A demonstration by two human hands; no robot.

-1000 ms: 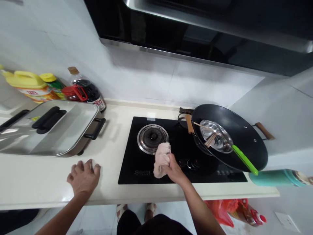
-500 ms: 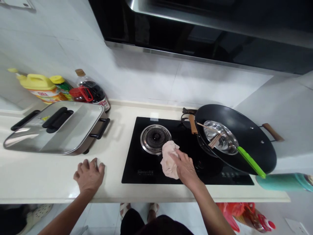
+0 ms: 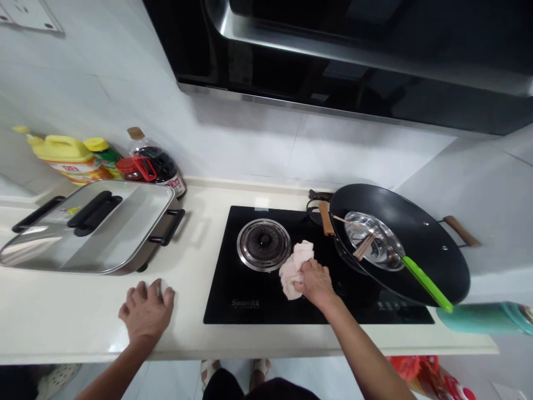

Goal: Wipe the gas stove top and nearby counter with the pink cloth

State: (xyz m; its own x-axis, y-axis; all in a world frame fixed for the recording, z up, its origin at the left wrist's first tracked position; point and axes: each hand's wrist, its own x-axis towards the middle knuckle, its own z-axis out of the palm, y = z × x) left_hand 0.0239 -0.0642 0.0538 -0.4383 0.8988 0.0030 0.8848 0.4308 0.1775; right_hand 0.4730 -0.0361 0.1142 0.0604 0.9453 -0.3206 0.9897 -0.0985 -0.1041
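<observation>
A person's right hand is clamped on a crumpled pale cloth, pressing it onto the black glass gas hob just to the right of the one bare round burner and just left of the wok. The left hand lies palm down on the cream counter to the left of the hob, fingers spread and holding nothing; its grip is apart.

On the right side of the hob one black wok sits tilted, with two wooden handles, one at its near-left rim and one at the far right. Inside it lie one shiny steel plate and one utensil with a bright green handle that sticks out over the wok's near rim. One teal cylinder (a flask or cup, hard to tell which) lies at the right edge of the counter, near the green handle.

At far left stands one rectangular electric pan with a steel lid and black handles. Behind it, against the white tiled wall, are four containers: one yellow jug, one green bottle with a yellow cap, one red-lidded jar and one dark sauce bottle. A black range hood hangs above.
</observation>
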